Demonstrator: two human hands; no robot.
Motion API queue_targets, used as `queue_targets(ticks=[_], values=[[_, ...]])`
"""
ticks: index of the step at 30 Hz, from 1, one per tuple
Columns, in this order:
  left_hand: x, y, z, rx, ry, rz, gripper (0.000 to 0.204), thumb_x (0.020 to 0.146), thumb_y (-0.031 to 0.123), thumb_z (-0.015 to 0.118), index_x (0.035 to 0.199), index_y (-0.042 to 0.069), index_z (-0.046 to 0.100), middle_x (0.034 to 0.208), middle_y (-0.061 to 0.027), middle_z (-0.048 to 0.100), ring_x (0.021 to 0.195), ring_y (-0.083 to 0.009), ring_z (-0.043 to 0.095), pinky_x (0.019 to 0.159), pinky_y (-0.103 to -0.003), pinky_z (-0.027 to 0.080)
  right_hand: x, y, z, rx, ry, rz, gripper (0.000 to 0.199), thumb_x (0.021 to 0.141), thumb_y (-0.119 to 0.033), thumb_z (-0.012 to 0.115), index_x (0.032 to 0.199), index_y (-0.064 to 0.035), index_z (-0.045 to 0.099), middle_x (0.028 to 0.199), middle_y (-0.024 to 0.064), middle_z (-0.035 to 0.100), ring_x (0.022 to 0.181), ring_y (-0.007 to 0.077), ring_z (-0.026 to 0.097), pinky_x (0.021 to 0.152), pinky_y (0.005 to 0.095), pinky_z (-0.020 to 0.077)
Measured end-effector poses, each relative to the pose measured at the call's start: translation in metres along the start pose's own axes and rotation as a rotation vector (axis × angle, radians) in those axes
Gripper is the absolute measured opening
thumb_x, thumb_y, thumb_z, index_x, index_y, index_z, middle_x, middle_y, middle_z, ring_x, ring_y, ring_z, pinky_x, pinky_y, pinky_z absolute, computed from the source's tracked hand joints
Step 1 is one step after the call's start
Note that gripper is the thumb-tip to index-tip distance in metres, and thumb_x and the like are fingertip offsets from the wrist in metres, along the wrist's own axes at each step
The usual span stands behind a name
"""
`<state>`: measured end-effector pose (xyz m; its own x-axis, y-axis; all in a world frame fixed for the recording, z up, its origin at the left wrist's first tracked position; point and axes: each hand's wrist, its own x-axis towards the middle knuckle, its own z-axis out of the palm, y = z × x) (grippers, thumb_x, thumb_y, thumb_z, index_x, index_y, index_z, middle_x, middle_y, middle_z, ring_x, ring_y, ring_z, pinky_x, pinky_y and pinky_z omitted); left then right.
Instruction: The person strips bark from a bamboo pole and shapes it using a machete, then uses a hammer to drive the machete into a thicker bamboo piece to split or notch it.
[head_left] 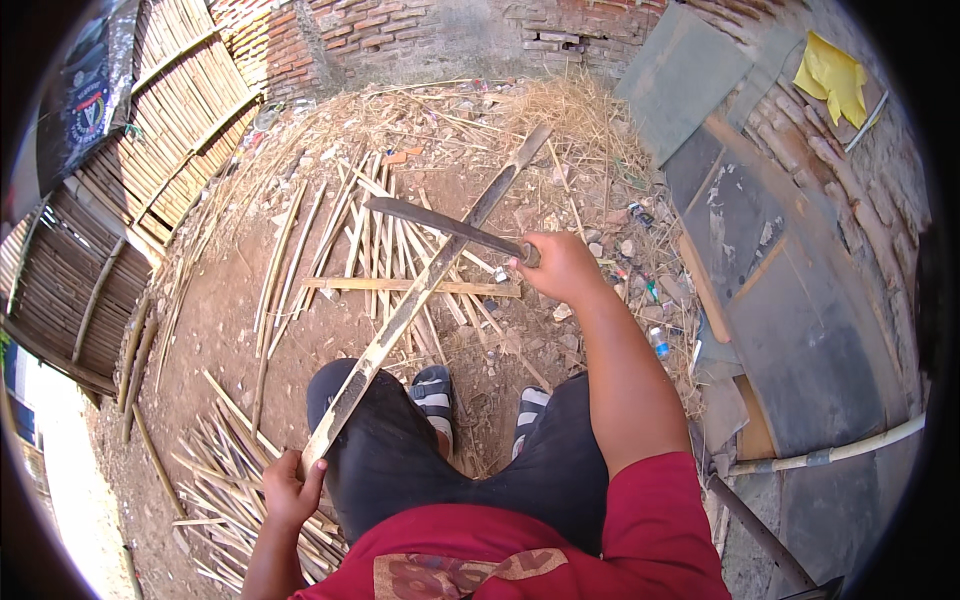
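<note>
Head view showed the left hand point(290, 490) gripping a long bamboo slat point(420, 290) slanted over the knees, right hand point(560, 265) closed on a machete point(445, 225) laid across it, mid-trimming, likely needing a controlled stroke.

Ahead of our knees at twelve o'clock, loose bamboo strips point(385, 245) cover the dirt floor point(225, 320). The long bamboo slat point(420, 290) crosses that space on a slant, the machete blade point(435, 222) over it. At eight o'clock a split-bamboo pile point(215, 470) crowds our left hand point(290, 490). Grey boards point(790, 300) block three o'clock.
</note>
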<state>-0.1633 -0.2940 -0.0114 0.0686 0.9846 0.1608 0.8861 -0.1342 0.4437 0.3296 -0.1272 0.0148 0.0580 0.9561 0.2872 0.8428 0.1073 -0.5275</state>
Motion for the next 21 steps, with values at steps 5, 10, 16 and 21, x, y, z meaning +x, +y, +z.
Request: queue_targets(ticks=[5,10,16,21], values=[[0.004,-0.001,0.007,-0.023,0.005,0.068,0.036,0.088,0.025,0.077,0.075,-0.002,0.057,0.06,-0.0162,0.053,0.053,-0.0269,0.052,0.053,-0.04,0.041,-0.011,-0.033,0.011,-0.103,-0.108,-0.376,0.019,0.078,-0.024,0.076,0.091,-0.0114,0.068,0.084,0.0133,0.071,0.085,0.0385,0.069,0.075,0.0491,0.0549],[0.0,-0.002,0.002,-0.044,0.064,0.074,0.038,0.087,0.026,0.08,0.074,0.0,0.055,0.058,-0.0159,0.051,0.05,-0.0282,0.049,0.051,-0.04,0.04,-0.003,-0.017,0.001,0.041,-0.058,-0.191,0.024,0.082,-0.03,0.078,0.098,-0.0132,0.073,0.084,0.0133,0.072,0.082,0.0359,0.07,0.072,0.0477,0.0539],[-0.002,-0.003,0.0,-0.061,0.094,0.057,0.038,0.088,0.026,0.079,0.074,0.0,0.054,0.057,-0.0141,0.048,0.049,-0.0258,0.046,0.049,-0.04,0.038,-0.003,-0.007,-0.005,0.102,-0.005,0.031,0.032,0.085,-0.034,0.079,0.108,-0.0111,0.074,0.087,0.0143,0.072,0.081,0.0364,0.07,0.073,0.0468,0.0542],[0.005,0.001,0.006,-0.035,0.072,0.066,0.038,0.088,0.027,0.079,0.075,0.0,0.055,0.057,-0.0131,0.048,0.049,-0.0256,0.045,0.05,-0.039,0.038,-0.012,-0.042,0.015,-0.057,-0.084,-0.51,0.026,0.081,-0.031,0.081,0.094,-0.0096,0.072,0.078,0.0166,0.069,0.074,0.0402,0.067,0.068,0.0458,0.0527]])
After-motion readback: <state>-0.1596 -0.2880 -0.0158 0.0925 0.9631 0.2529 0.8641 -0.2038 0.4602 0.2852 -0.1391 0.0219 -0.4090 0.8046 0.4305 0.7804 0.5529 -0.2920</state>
